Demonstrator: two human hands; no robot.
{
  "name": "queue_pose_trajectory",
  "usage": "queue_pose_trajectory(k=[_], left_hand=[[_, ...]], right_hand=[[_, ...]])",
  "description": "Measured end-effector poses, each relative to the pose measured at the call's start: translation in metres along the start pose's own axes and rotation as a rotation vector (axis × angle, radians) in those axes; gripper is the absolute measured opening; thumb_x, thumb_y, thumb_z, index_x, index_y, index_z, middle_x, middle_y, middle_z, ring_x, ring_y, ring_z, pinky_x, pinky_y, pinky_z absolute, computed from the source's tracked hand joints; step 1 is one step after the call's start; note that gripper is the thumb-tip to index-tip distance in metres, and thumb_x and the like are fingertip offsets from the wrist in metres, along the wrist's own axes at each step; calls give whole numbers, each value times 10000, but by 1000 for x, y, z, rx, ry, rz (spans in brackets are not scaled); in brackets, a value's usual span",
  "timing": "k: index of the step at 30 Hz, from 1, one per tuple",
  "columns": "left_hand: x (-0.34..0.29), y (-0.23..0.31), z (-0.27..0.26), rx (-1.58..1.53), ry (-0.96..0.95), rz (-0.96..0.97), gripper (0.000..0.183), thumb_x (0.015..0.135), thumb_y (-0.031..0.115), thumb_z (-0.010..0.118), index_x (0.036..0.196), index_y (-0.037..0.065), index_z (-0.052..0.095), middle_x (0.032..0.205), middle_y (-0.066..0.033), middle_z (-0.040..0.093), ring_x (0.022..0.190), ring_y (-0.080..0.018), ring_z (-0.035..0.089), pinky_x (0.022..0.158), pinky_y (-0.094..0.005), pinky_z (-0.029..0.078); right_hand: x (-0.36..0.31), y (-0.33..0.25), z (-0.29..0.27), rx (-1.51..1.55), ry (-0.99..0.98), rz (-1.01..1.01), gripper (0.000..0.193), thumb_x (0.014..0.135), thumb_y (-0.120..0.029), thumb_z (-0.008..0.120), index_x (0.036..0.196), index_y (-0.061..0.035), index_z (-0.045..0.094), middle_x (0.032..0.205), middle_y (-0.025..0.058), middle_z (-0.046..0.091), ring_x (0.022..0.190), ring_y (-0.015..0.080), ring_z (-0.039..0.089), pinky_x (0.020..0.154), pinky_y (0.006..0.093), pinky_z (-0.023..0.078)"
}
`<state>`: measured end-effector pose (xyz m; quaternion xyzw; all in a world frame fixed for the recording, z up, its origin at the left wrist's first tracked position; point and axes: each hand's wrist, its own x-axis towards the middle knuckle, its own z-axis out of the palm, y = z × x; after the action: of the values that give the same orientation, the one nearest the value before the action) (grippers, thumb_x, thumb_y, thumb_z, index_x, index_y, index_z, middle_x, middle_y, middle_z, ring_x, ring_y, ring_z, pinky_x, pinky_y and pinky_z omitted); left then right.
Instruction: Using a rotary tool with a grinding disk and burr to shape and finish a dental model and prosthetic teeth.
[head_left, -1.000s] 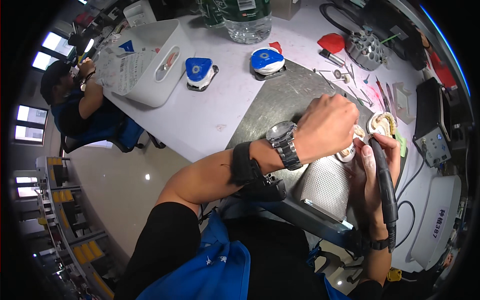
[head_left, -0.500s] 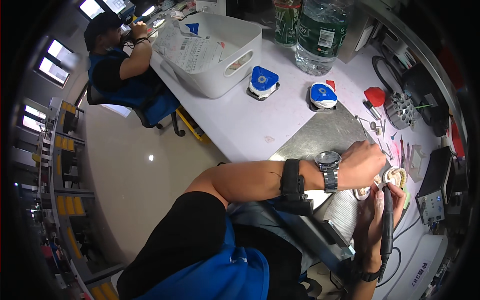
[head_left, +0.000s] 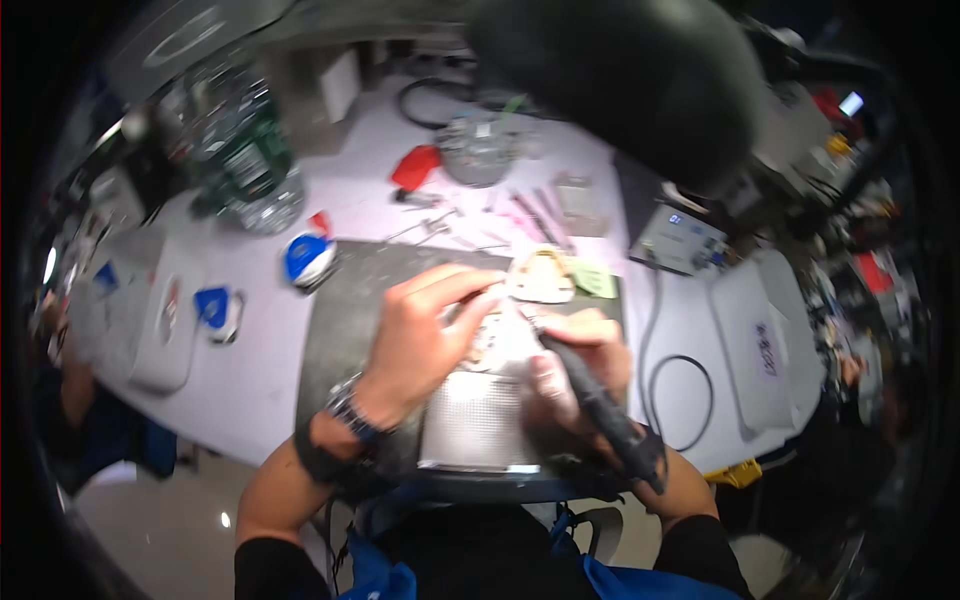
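Observation:
My left hand (head_left: 420, 325) is closed in a pinch over the work mat, thumb and forefinger together. Whatever small thing sits at its fingertips is lost in glare and blur. Wrapped in the fingers of my right hand (head_left: 597, 345) is a black rotary handpiece (head_left: 600, 405), its tip pointing toward the left fingertips. Just beyond the hands lies a horseshoe-shaped dental model (head_left: 543, 277). Another pale dental model (head_left: 483, 348) is partly hidden beside my left hand. A perforated metal plate (head_left: 475, 425) lies below the hands, on the near side of the grey mat (head_left: 335, 320).
Blue-topped moulds (head_left: 305, 262) and a large water bottle (head_left: 250, 165) stand left, near a white bin (head_left: 165, 310). Loose burs (head_left: 430, 225) and a bur holder (head_left: 475, 150) lie beyond the mat. A dark lamp head (head_left: 620, 85) hangs overhead. A control box (head_left: 680, 238) sits right.
My view has swung right, from the co-worker's side to straight over the mat. The handpiece stays in my right hand; both hands remain close together by the models.

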<state>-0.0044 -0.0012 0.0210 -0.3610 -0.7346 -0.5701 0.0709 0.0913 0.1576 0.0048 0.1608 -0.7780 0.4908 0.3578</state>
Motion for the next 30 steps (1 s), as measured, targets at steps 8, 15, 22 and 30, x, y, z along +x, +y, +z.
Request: queue_pose_trajectory(k=[8,15,22,30], left_hand=[[-19,15,9,-367,-41,-438,294,883,95,550,1138,-51,544,1004,-110,607,903,-128,581,781,-222,459],[-23,22,19,-567,23,-543,305,921,136,491,1158,-55,485,1068,-107,564,932,-130,576,798,-235,481],[-23,19,22,-611,15,-567,317,899,93,507,1181,-40,446,1087,-111,542,943,-126,564,789,-215,475],[-26,23,17,-674,63,-607,363,879,59,528,1210,-63,444,1088,-137,554,947,-156,573,807,-245,475]], right_hand=[[4,-11,-3,20,103,-88,287,716,-68,683,940,-26,509,842,142,563,733,273,638,606,310,532],[2,-4,-6,40,192,-165,312,705,-65,676,966,-21,509,931,195,592,690,229,636,568,274,531],[0,-5,-10,-18,94,-141,314,700,-73,682,963,-38,514,923,183,584,671,243,630,582,290,536],[1,-2,-2,0,86,-188,325,696,-88,702,963,-26,528,955,187,589,681,248,639,555,287,534]])
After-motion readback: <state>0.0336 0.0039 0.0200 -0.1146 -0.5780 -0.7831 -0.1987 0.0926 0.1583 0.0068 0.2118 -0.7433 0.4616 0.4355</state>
